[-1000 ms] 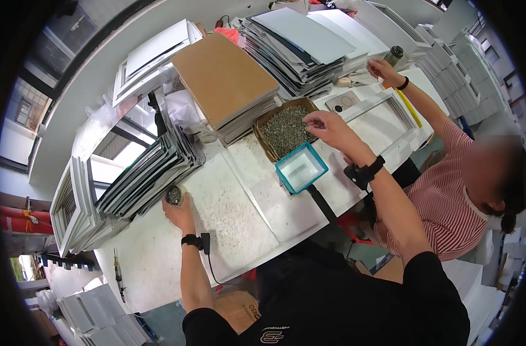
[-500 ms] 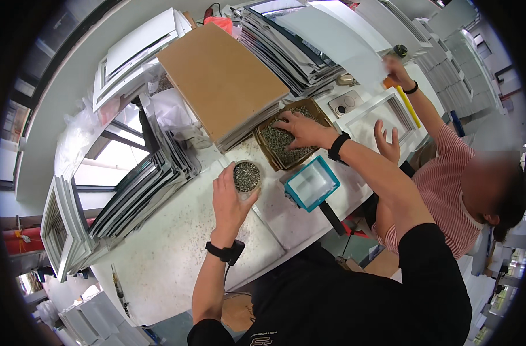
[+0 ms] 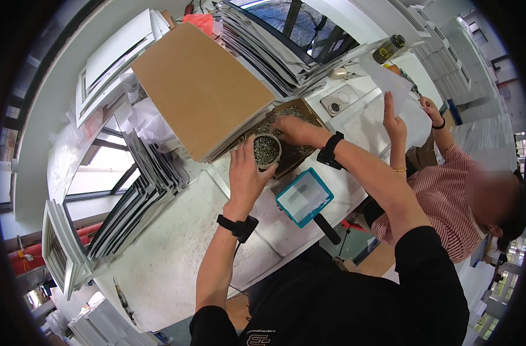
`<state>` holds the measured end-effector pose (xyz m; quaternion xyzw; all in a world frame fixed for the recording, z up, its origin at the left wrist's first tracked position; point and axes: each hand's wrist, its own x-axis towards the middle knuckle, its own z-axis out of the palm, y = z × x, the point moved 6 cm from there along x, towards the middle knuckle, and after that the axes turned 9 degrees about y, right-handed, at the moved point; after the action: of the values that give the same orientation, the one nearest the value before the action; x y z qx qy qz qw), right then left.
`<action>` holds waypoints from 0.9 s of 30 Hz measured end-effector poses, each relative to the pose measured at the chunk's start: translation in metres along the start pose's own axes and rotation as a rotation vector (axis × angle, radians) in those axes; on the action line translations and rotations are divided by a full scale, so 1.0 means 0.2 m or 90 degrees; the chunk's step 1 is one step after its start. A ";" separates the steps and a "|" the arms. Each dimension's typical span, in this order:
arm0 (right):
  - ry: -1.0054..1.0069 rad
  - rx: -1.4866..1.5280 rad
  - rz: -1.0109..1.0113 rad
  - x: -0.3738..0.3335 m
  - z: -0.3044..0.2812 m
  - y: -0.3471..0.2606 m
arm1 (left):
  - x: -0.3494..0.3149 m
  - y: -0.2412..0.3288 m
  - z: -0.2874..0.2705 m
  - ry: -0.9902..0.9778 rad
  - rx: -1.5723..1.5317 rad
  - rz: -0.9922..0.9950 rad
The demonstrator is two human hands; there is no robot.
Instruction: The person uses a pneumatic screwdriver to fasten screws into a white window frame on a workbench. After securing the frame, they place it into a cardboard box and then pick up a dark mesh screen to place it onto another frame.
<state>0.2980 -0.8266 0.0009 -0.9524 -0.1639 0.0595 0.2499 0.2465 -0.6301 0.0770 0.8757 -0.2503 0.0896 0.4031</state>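
At the near edge of the shallow brown tray of small grey metal screws (image 3: 294,151), the left hand (image 3: 247,173) holds a small round cup filled with grey screws (image 3: 267,151). Half a second ago this cup sat lower on the white worktop (image 3: 176,230), short of the tray; it has since been carried up to the tray's rim. The cup has thus been brought from the bench to the screw supply.

The cup stands upright, mouth facing up toward the camera, so its long axis runs vertically, away from the worktop. The left fingers are wrapped round the cup wall, thumb on the near side, closed firmly upon it.

Right of the cup, the right hand (image 3: 294,130) lies over the tray, fingers drawn together and curled down into the screws; whether they pinch any cannot be told. It was already over the tray half a second ago.

Below the tray on the worktop lies a teal-framed square scoop with a black handle (image 3: 305,197), untouched. Left of the tray rests a large brown cardboard sheet (image 3: 199,86). Further right, a co-worker in a red-striped shirt (image 3: 441,202) raises a hand to a white sheet of paper (image 3: 390,81).
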 end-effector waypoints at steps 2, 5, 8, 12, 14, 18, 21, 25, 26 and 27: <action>0.006 0.038 0.020 0.01 -0.03 0.01 | 0.02 -0.01 0.04 -0.011 -0.001 -0.010; -0.056 0.186 0.198 0.00 -0.13 0.03 | 0.04 -0.01 0.08 -0.014 0.017 -0.008; -0.078 0.269 0.289 -0.02 -0.25 0.01 | 0.06 -0.02 0.12 0.004 0.051 0.012; -0.049 0.311 0.313 -0.04 -0.37 0.00 | 0.10 0.00 0.18 -0.007 0.077 -0.007; -0.048 0.308 0.292 -0.03 -0.38 -0.04 | 0.11 0.00 0.21 -0.019 0.092 -0.017; -0.052 0.256 0.251 0.00 -0.34 -0.16 | 0.09 -0.03 0.26 -0.011 0.118 -0.033; 0.078 0.081 0.020 -0.01 -0.28 -0.20 | 0.09 -0.02 0.27 -0.006 0.110 -0.036; 0.064 0.122 0.056 -0.02 -0.32 -0.27 | 0.08 -0.07 0.27 -0.011 0.108 -0.057; 0.090 0.118 0.056 -0.03 -0.36 -0.27 | 0.07 -0.07 0.27 -0.009 0.109 -0.056; 0.116 0.113 0.054 -0.05 -0.39 -0.27 | 0.07 -0.08 0.26 -0.006 0.111 -0.056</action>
<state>0.2892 -0.8212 0.0954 -0.9341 -0.0943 -0.0024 0.3442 0.2644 -0.6651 0.0370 0.9180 -0.2050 0.0893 0.3276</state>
